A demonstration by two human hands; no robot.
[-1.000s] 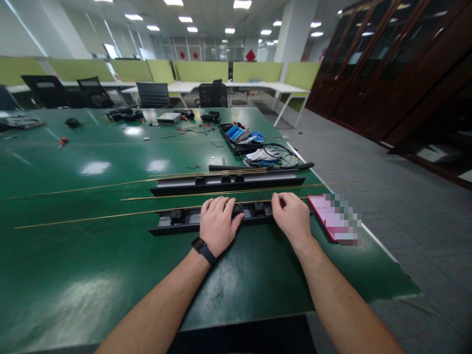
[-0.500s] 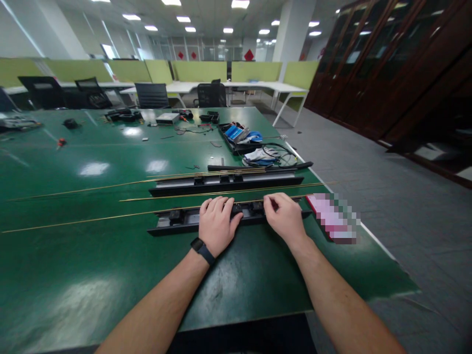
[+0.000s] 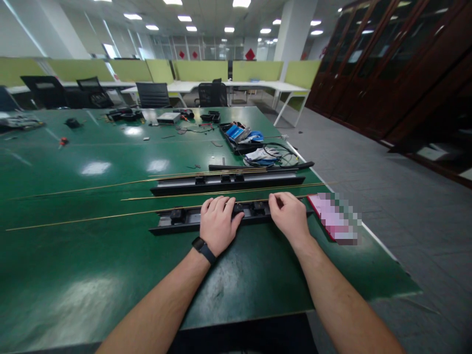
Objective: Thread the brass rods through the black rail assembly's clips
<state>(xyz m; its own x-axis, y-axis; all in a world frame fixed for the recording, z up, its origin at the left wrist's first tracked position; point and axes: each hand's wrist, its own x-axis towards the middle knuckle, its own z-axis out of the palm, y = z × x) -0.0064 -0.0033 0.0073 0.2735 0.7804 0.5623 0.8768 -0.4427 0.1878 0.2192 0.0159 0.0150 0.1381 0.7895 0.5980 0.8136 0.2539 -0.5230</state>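
My left hand (image 3: pixel 219 221) lies across the near black metal rail (image 3: pixel 177 228). Its fingers curl over the far side, and its thumb rests by a small black block (image 3: pixel 238 210) in the channel, partly hidden by the hand. Thumb and forefinger of my right hand (image 3: pixel 291 219) are pinched on a thin brass rod (image 3: pixel 92 218), which runs along the rail and far out to the left. Two other black blocks sit in this channel, one block (image 3: pixel 178 215) left of my left hand and another block (image 3: pixel 258 208) between my hands.
Behind lies a second black rail (image 3: pixel 228 186) with blocks, with more brass rods (image 3: pixel 165 196) around it. A pink-and-red flat object (image 3: pixel 326 216), partly blurred out, is at right. Farther back are a tool tray (image 3: pixel 230 142) and gloves (image 3: pixel 263 155) on the green table (image 3: pixel 92 265).
My right hand has slid slightly to the right, and the brass rod's left end has shifted a little the same way. My left hand stays on the rail and block.
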